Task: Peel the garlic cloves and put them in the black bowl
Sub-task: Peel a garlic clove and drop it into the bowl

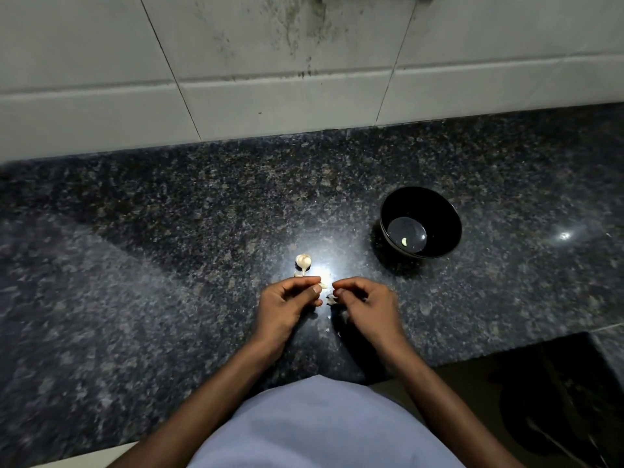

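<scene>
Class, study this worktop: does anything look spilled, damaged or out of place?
Only minor mess: papery white garlic skin scraps lie loose on the speckled dark granite counter between the hands. The white tiled wall carries dark grime streaks. The round black bowl stands upright, holding one peeled clove.

Hands [324,302] pinching garlic clove [323,285]

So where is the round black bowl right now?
In the head view, the round black bowl stands on the dark speckled granite counter, to the right of and beyond the right hand, with one peeled garlic clove inside.
</scene>
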